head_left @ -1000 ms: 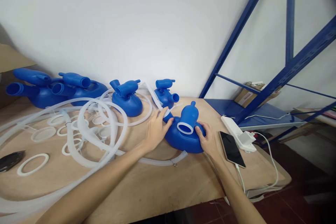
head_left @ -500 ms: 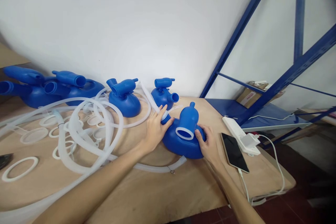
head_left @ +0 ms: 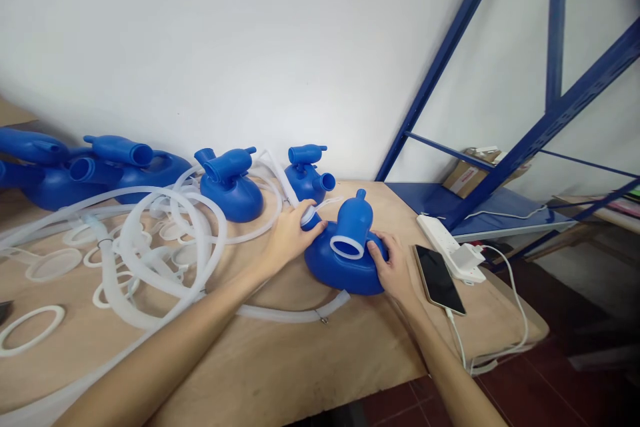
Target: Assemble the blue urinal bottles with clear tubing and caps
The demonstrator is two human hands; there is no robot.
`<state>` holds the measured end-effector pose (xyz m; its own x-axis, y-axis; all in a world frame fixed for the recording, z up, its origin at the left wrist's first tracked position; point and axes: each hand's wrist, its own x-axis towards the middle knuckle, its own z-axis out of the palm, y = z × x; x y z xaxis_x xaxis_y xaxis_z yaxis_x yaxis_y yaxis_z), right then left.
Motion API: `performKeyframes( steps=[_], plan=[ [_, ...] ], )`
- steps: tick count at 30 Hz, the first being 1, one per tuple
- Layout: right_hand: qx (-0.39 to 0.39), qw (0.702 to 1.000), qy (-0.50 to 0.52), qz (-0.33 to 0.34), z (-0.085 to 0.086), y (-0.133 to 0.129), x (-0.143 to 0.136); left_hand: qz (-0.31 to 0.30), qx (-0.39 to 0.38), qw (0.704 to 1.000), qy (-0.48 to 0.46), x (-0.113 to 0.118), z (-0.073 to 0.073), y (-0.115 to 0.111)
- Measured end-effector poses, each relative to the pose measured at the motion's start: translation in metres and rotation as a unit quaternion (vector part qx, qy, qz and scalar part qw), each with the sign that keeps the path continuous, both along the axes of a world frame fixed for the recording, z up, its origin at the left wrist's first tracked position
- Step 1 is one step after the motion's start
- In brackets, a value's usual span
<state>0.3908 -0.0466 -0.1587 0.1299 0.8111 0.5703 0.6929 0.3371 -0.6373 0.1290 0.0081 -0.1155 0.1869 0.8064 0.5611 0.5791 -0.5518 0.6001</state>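
A blue plastic urinal bottle (head_left: 340, 275) rests on the table in front of me. My left hand (head_left: 293, 230) is closed around its neck (head_left: 311, 221), fingers over a whitish translucent cap (head_left: 307, 214) at the end and thumb along the neck. My right hand (head_left: 391, 261) grips the bottle's right side by the handle, thumb towards me. A blue funnel-like piece (head_left: 357, 218) sits on top of the bottle, its wide mouth edged by a white ring (head_left: 334, 250) and facing me. A clear hose (head_left: 300, 315) ends just in front of the bottle.
Several more blue bottles (head_left: 233, 197) stand along the wall. Coiled hoses (head_left: 220, 233), translucent caps (head_left: 54, 265) and white rings (head_left: 33, 330) lie at left. To the right are a phone (head_left: 440, 280), a power strip (head_left: 445, 247) and a blue metal shelf (head_left: 450, 67).
The left hand's fingers have curled lower over the cap on the neck. My right hand keeps its hold on the bottle. The whole view has shifted slightly.
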Motion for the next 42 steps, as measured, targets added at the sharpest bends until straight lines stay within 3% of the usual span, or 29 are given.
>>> performKeyframes(
  steps=[3,5,7,11,14,23,29,42],
  plan=[
    [0.006,1.000,0.007,-0.006,-0.001,0.001,0.000,0.028,-0.006,0.987,0.159,-0.016,0.026,-0.008],
    [0.005,1.000,0.013,0.000,-0.001,0.001,0.001,0.057,0.041,0.973,0.222,-0.021,0.040,-0.013],
    [0.000,1.000,0.022,0.013,-0.001,0.002,0.001,0.028,0.109,0.964,0.241,-0.020,0.045,-0.014],
    [-0.007,0.999,0.034,0.031,0.000,0.002,0.002,-0.109,0.140,0.957,0.229,-0.013,0.035,-0.005],
    [-0.011,0.999,0.035,0.026,0.000,0.000,0.002,-0.135,0.132,0.956,0.224,-0.011,0.026,0.003],
    [-0.015,0.998,0.049,0.025,-0.001,-0.002,-0.001,-0.109,0.128,0.957,0.237,-0.004,0.024,0.005],
    [-0.017,0.998,0.050,0.027,-0.001,-0.001,0.000,-0.118,0.163,0.940,0.277,-0.007,0.021,0.008],
    [-0.013,0.998,0.053,0.022,-0.003,-0.002,0.002,-0.087,0.160,0.950,0.255,0.001,0.019,0.004]
  ],
)
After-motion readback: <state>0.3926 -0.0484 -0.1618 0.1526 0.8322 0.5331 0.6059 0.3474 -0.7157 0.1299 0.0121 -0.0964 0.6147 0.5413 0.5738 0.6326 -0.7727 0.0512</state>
